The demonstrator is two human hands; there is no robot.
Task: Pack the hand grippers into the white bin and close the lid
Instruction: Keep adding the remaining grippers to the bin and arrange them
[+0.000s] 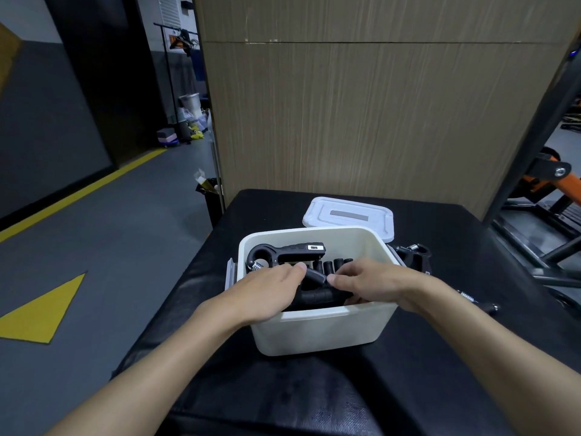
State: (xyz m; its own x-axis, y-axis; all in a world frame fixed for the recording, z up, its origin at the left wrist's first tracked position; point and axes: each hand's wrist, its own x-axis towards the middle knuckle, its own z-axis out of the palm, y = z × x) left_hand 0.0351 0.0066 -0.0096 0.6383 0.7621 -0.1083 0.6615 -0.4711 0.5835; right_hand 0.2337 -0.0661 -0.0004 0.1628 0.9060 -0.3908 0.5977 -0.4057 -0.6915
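A head-worn camera looked down on a black worktop (283, 388) where a person's two bare forearms reached forward into an open white bin (317, 328). The bin stood near the middle of the worktop, and its white lid (349, 215) lay flat just behind it, off the bin.

Inside the bin, a black hand gripper with a ring-shaped end and a metal spring, the back hand gripper (289, 251), lay along the far left wall. A second one, the front hand gripper (314, 297), lay nearer the person, under both hands.

The left hand (267, 291) was lowered over the bin's left side, its thumb resting on a handle of the front hand gripper. Its fingers bent down out of sight, so whether they gripped anything could not be told. The right hand (374, 284) came in over the right side, its fingers (349, 294) curled round the thick black handle of the same gripper and its thumb pointing left, close to the left thumb.

A third hand gripper (415, 256) lay on the worktop just beside the bin's right wall.

Behind the worktop stood a wood-grain wall panel (377, 121). A grey floor (94, 247) with yellow markings lay to the left, and orange and black equipment (553, 184) showed at the right edge.
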